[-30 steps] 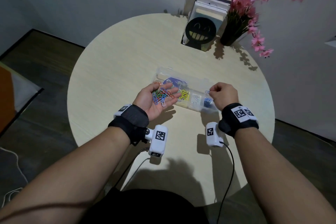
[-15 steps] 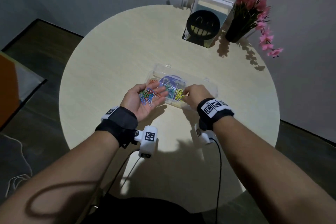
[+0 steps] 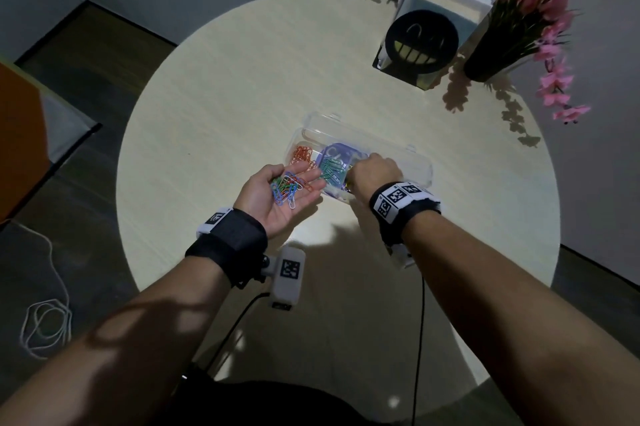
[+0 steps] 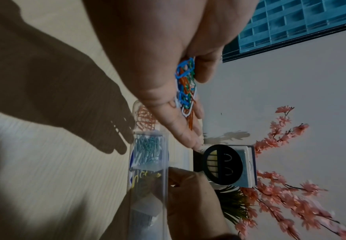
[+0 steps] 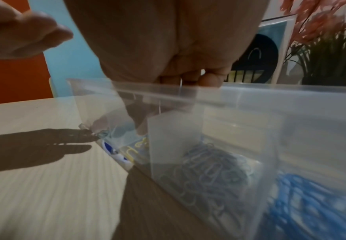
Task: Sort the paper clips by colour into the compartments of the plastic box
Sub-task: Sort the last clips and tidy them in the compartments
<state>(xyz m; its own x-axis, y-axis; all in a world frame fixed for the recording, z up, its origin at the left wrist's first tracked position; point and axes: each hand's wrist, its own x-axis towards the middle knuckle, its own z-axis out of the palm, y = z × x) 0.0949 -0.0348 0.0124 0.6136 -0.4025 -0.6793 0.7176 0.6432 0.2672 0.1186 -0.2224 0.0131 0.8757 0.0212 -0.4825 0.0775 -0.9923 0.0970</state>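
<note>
My left hand lies palm up just left of the clear plastic box, carrying a pile of mixed paper clips. They show blue, orange and green in the left wrist view. In the box, orange clips fill the left end, then green clips, yellow clips, pale clips and blue clips. My right hand hangs over the middle of the box, with curled fingers dipping in by the yellow clips. Whether they pinch a clip is hidden.
The box sits near the middle of a round pale table. At the back right stand a black smiley bookend with books and a dark pot of pink flowers. A white cord lies on the floor at the left.
My right hand has moved left from the box's right end to its middle and stays there. The left hand still carries its clips beside the box. The head view has tilted.
</note>
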